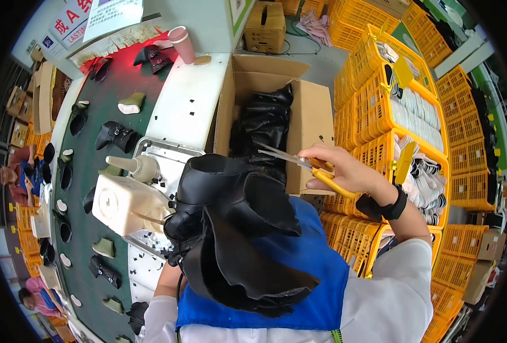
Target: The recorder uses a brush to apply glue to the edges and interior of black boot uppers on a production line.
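My right hand (343, 166) is closed on yellow-handled scissors (338, 186), fingers through the loops. Their blades stand slightly apart and point left, above the edge of an open cardboard box (313, 123). In that box lies a row of black boot uppers (269, 111). Several more black leather boot uppers (207, 186) are bunched in front of my blue apron (316, 274), their wide tops facing right. My left forearm (169, 280) runs up behind this bunch. The left hand itself is hidden there, so its fingers do not show.
On my left a metal tray (190, 151) holds a white plastic container (116, 208) and a nozzle bottle (144, 168). Beyond it, a green conveyor (96, 171) carries black and olive boots. A pink cup (183, 48) stands farther off. Yellow crates (373, 137) are stacked on my right.
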`<state>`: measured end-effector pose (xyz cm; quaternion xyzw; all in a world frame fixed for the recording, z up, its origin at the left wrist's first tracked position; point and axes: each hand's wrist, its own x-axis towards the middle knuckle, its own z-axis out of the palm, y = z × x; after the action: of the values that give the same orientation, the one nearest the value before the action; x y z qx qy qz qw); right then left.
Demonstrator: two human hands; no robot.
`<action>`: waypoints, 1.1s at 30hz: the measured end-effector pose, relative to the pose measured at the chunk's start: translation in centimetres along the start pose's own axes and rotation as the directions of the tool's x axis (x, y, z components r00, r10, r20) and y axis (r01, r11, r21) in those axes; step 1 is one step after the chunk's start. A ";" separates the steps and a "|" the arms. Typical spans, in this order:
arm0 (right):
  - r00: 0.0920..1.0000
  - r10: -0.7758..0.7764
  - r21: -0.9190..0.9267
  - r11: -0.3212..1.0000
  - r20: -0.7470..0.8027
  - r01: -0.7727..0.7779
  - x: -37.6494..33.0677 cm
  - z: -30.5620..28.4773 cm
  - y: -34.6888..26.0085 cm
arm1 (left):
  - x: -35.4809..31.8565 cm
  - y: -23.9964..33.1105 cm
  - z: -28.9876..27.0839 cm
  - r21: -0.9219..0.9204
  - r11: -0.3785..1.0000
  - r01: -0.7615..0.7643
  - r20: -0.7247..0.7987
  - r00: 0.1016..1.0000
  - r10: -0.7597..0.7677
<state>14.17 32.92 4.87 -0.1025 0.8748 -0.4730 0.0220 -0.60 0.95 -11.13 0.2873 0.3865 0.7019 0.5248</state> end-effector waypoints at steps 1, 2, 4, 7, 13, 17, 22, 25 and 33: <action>0.999 0.015 -0.006 1.000 0.032 -0.015 -0.1 -0.1 0.2 | 0.0 0.0 0.1 -0.012 1.000 0.007 0.008 1.000 -0.007; 0.997 0.029 -0.013 1.000 0.066 -0.028 -0.2 -0.2 0.4 | 0.0 0.0 0.1 -0.024 1.000 0.012 0.014 1.000 -0.011; 0.999 0.007 -0.001 1.000 0.049 -0.007 -0.3 -0.1 0.9 | -0.2 -0.1 0.2 -0.048 0.999 0.015 0.018 1.000 -0.014; 0.993 -0.071 0.021 0.997 0.097 0.070 0.1 0.0 0.4 | -0.7 -0.2 0.4 -0.087 0.996 0.012 0.016 1.000 -0.010; 0.983 -0.132 0.132 0.985 0.128 0.115 1.2 1.5 0.0 | -1.4 -0.5 0.7 -0.166 0.986 0.005 0.022 1.000 -0.002; 0.974 -0.144 0.161 0.980 0.175 0.116 1.7 1.4 0.2 | -1.6 -0.6 0.9 -0.216 0.976 0.003 0.033 0.999 0.004; 0.944 -0.154 0.156 0.981 0.291 0.112 2.1 1.0 0.9 | -1.6 -0.8 1.2 -0.277 0.961 0.003 0.055 0.998 0.012; 0.945 -0.207 0.191 0.968 0.252 0.161 2.2 1.4 0.5 | -1.6 -0.8 1.3 -0.312 0.950 -0.001 0.065 0.998 0.023; 0.963 -0.217 0.151 0.969 0.159 0.194 2.6 2.2 -0.2 | -1.5 -1.2 1.6 -0.409 0.913 0.007 0.103 0.994 0.038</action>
<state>11.93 30.49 3.98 -0.2323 0.8203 -0.5196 0.0561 1.77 0.13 -11.26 0.2123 0.1999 0.7546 0.5878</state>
